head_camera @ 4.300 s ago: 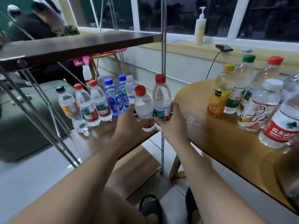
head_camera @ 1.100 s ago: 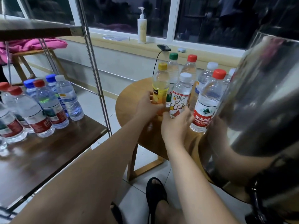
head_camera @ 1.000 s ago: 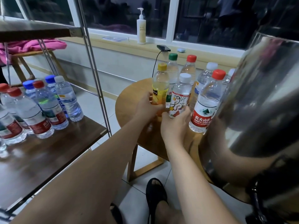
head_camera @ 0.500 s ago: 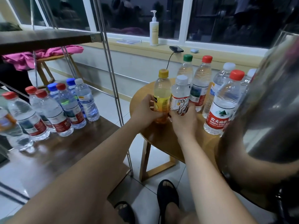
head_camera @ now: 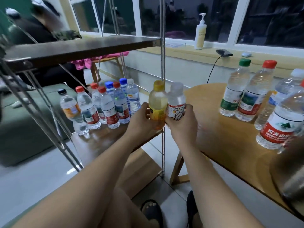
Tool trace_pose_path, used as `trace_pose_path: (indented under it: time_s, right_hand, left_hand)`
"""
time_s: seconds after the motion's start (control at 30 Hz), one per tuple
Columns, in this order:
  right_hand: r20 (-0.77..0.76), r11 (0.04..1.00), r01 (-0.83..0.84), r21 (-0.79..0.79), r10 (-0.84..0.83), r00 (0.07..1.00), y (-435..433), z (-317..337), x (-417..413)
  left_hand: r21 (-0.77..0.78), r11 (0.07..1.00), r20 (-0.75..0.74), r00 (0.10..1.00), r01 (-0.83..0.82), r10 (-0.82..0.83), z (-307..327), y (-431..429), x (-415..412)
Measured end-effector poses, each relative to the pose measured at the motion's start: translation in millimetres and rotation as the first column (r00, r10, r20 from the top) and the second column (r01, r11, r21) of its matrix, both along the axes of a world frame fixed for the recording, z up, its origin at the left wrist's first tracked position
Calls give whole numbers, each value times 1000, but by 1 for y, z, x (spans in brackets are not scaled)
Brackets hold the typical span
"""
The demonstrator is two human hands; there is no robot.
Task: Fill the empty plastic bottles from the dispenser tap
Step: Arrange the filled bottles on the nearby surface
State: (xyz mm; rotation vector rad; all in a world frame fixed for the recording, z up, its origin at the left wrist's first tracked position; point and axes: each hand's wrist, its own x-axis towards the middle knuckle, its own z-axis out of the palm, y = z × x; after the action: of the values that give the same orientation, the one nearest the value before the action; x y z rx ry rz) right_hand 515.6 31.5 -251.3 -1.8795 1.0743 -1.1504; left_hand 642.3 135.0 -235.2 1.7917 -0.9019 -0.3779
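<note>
Between the shelf and the round surface: two bottles lifted, in transit.

Half a second before, both had stood on the surface (head_camera: pixel 222 137) among the other bottles (head_camera: pixel 246 96). Now my left hand (head_camera: pixel 141 119) was curled round the yellow-capped bottle (head_camera: pixel 158 102) and my right hand (head_camera: pixel 182 127) round the white-capped bottle (head_camera: pixel 176 102). They were upright, touching each other and resting on nothing. The capped row (head_camera: pixel 107 109) on the lower shelf (head_camera: pixel 98 142) stood just beyond. I judged this a carry to that row, away from the steel dispenser (head_camera: pixel 289 178), so no filling was under way. Whether either held water I could not tell.
</note>
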Motion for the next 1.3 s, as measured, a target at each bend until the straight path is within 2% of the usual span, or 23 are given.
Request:
trace_pose_path:
  time_s: [0.17,0.37,0.6,0.73,0.83,1.03,1.17,1.23,1.3]
  right_hand:
    - [17,995,-93,28,93,996,31,-8,55]
    - [5,966,-220,136,221,975,59,-38,102]
    - [80,927,-322,190,312,947,89,-61,131]
    - [52,890,-407,205,405,913,101,-65,148]
    - [30,835,-493,244,502,864,107,-68,156]
    - [12,730,-595,336,628,778,108,-70,159]
    - [-32,681,-615,397,680,732,103,-64,158]
    - [-46,688,-608,396,676,735,101,-61,160]
    - [-65,714,-587,381,654,753,97,-65,165]
  left_hand:
    - [-43,991,-32,992,-124,123,0,43,19]
    - [42,950,-54,949,-308,310,-16,73,36]
    - [163,841,-66,845,-515,530,-51,86,76]
    - [141,768,-103,762,-625,639,-105,91,125]
    - [140,703,-84,699,-697,710,-71,101,102]
    - [97,669,-114,660,-737,743,-67,111,105]
    - [150,634,-140,619,-758,773,-116,110,149]
    - [138,634,-173,611,-761,772,-134,109,163]
    - [152,633,-183,608,-759,772,-104,113,136]
